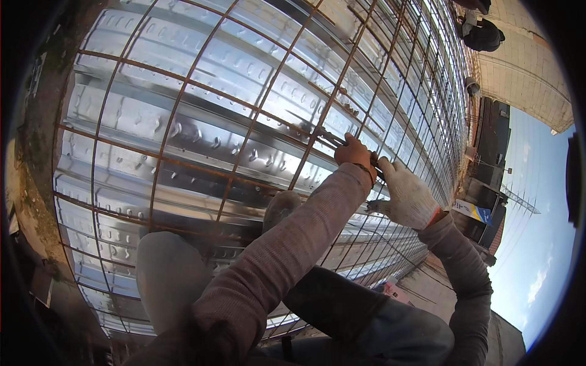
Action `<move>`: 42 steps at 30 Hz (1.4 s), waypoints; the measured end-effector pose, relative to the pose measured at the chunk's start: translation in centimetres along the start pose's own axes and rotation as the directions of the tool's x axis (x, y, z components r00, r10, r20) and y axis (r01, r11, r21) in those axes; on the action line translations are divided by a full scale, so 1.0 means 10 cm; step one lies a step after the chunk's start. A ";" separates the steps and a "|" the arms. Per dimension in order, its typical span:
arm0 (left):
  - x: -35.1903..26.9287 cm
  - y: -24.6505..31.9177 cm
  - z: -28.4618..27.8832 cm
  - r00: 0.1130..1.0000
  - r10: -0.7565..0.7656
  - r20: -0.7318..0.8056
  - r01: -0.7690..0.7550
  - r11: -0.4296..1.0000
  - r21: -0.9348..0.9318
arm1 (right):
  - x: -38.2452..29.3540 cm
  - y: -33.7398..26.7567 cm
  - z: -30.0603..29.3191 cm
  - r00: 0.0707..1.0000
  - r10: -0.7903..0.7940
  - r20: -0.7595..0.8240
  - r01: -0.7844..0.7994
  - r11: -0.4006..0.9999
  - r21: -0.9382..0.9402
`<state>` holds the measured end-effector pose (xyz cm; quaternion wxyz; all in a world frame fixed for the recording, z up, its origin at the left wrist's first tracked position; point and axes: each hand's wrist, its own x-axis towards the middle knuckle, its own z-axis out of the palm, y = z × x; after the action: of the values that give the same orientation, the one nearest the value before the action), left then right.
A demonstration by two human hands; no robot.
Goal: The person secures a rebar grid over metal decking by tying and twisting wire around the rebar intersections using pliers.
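My left hand (355,153), bare below a ribbed sleeve, is closed around a dark metal hand tool (336,139), apparently pliers. The tool's far end lies at a crossing of the rusty rebar mesh (256,110). My right hand (407,194) wears a pale knit glove with dark fingertips. Its fingers are spread, and the upper one meets the tool's handle end just beside my left hand. Whether it grips the handle cannot be told. Beneath the mesh lie shiny ribbed metal deck sheets (247,68) with embossed dimples.
My knee (169,274) and my shoe (281,206) are over the mesh. The deck's edge (64,151) drops to ground at left. Another person (483,36) is at the far upper right by a pale block wall (522,68). A banner (474,211) hangs beyond the deck.
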<state>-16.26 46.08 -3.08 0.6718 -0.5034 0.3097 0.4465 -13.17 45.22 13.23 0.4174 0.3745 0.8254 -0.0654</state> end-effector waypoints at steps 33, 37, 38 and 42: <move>-4.63 1.42 -1.85 -0.191 0.330 0.925 -0.672 0.642 -0.368 | -2.11 -0.75 -1.42 0.579 -0.394 -0.714 0.741 0.620 0.259; -5.40 1.42 -2.02 -0.373 0.200 0.906 -0.222 0.929 -0.296 | -2.55 -1.05 -1.79 0.468 -0.298 -0.832 0.875 0.289 0.388; -5.54 1.39 -2.04 -0.409 0.305 0.860 -0.121 0.916 -0.382 | -2.49 -1.17 -1.83 0.493 -0.177 -0.852 0.851 0.304 0.429; -6.24 1.25 -1.95 -0.513 0.433 0.741 -0.129 0.815 -0.565 | -2.23 -1.94 -1.55 0.625 -0.268 -0.733 0.720 0.562 0.408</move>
<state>-52.57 10.70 40.01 0.4035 0.1498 -0.2962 0.8527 -27.87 25.38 35.72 -0.0681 0.2337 0.9011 -0.3589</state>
